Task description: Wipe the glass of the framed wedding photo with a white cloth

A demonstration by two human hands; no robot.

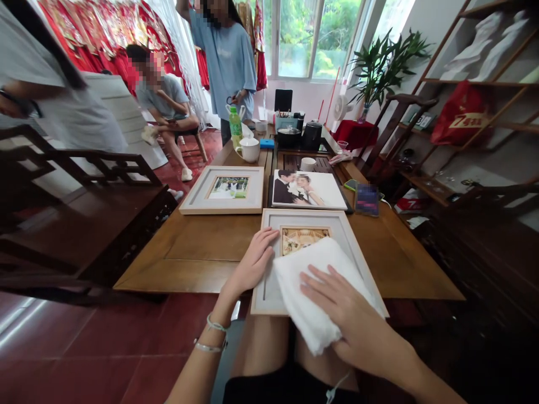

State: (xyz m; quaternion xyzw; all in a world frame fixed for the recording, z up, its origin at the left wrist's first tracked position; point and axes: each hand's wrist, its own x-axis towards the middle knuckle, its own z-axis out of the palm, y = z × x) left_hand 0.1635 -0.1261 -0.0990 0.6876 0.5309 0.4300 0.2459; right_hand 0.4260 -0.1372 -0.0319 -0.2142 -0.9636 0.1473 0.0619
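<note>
In front of me a light wooden picture frame [365, 280] with a pale mat and a small photo lies on the table's near edge, its lower side sticking out above my lap. My left hand [255, 261] holds the left side of this frame, with its fingers laid over the border. Under my right hand [337, 297] is a folded white cloth [290, 286], pressed against the frame's glass with the fingers extended. The cloth hides the lower part of the photo and the frame's lower middle.
Behind it lie a second picture frame [191, 193] and a wedding photo panel [332, 191]. A phone [367, 200] lies to the right. Farther back on the wooden table [202, 241] stand a white mug [248, 150], a green bottle [234, 123] and a small cup [308, 164]. Several people are nearby.
</note>
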